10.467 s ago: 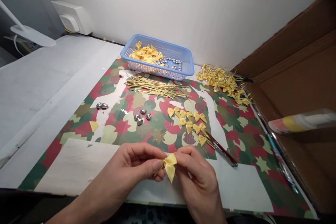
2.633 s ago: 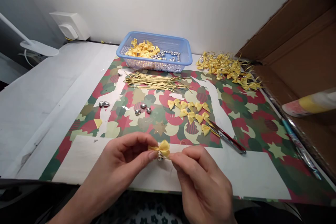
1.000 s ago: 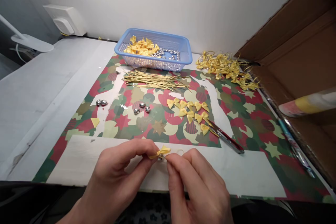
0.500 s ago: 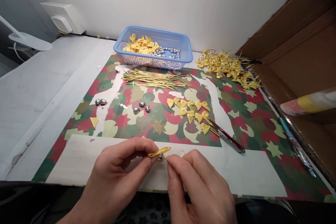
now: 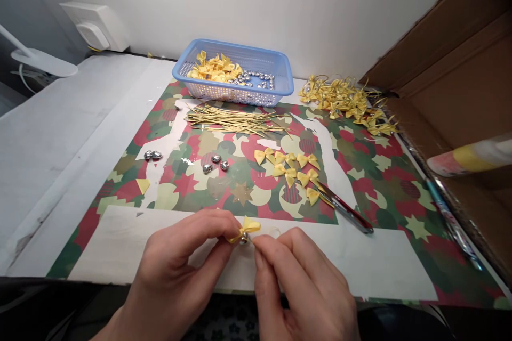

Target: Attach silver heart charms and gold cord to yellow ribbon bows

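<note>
Between the thumb and fingers of my left hand [image 5: 184, 256] is a yellow ribbon bow [image 5: 250, 225]. A small silver bell [image 5: 244, 238] sits right under the bow's middle. My right hand [image 5: 300, 277] pinches a thin gold twist tie [image 5: 252, 242] beside the bell; most of its length is hidden by the fingers, and a thin loop [image 5: 275, 232] shows above them. Farther back lie several loose yellow bows [image 5: 285, 172]. Three silver bells [image 5: 216, 159] are left of these bows, and two more bells [image 5: 152, 155] rest farther left.
A blue basket [image 5: 234, 97] of bows and bells stands against the wall. Gold ties [image 5: 240, 120] lie before it. Tweezers [image 5: 344, 208] touch the loose bows. Tied bows [image 5: 348, 98] are heaped at the back right, near a cardboard box [image 5: 460, 74] and a bottle [image 5: 472, 157].
The bow in my left hand has turned, so its loops now stand up and face the camera, with the bell below. My right hand stays nearly in place.
</note>
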The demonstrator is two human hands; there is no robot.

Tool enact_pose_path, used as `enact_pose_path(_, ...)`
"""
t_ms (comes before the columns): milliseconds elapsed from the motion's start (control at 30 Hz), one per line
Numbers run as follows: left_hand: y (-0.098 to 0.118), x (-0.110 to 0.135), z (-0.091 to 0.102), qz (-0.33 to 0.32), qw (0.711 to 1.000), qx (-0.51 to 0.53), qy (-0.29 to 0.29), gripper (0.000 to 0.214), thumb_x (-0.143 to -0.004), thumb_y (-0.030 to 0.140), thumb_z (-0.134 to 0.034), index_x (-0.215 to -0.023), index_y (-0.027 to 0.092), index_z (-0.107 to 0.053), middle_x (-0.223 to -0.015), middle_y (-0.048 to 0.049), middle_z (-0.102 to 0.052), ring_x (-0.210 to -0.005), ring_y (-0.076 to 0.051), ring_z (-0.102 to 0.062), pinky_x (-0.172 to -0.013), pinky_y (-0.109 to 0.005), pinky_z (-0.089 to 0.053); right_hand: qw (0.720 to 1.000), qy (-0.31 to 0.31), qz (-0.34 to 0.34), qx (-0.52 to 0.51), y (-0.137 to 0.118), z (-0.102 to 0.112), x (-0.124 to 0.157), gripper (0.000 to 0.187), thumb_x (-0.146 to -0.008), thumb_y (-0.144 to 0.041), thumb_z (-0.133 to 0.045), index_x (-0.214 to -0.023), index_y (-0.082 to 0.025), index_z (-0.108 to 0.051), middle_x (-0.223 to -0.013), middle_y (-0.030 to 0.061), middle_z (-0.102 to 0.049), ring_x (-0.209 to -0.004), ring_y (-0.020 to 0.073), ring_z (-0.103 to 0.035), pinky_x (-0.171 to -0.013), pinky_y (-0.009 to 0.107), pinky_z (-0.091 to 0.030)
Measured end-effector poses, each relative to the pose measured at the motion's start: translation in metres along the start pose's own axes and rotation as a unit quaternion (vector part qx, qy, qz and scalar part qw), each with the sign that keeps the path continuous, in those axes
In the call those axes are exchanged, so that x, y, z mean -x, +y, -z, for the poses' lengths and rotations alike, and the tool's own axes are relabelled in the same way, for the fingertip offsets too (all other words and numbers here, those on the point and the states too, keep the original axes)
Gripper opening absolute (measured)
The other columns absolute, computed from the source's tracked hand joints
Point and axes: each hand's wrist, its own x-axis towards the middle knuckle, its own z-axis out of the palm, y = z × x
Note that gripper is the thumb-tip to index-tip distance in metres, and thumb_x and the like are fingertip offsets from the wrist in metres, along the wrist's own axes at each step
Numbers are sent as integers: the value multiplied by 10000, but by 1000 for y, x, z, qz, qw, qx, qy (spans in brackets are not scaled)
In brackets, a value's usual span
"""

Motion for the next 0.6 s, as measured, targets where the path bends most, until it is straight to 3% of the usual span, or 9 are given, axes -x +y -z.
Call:
enact_pose_path(133,0,-1,0,-17,1000,11,6,399,-865,-62,-639,-1012,293,-748,-941,66,-813,-891,-118,-791,-859,-145,-636,1000,0,-13,-4,-1,-2,2,230,-922,35,-594,-1064,-114,-698,-745,12,-488,-663,147,-498,-553,273,-422)
enact_pose_path(333,-1,-6,1,40,997,56,-20,346,-875,-32,-662,-962,283,-776,-897,57,-825,-785,-125,-792,-732,-144,-656,1000,-2,-22,-3,-2,-5,3,212,-945,32,-574,-1051,-130,-661,-757,6,-459,-649,147,-490,-557,285,-414)
enact_pose_path(600,-4,-1,0,-15,999,40,8,448,-841,-87,-642,-1025,298,-777,-940,40,-828,-885,-155,-793,-841,-199,-666,1000,-27,-11,-12,3,-1,1,236,-941,50,-577,-1088,-104,-679,-770,13,-513,-661,141,-533,-577,272,-457)
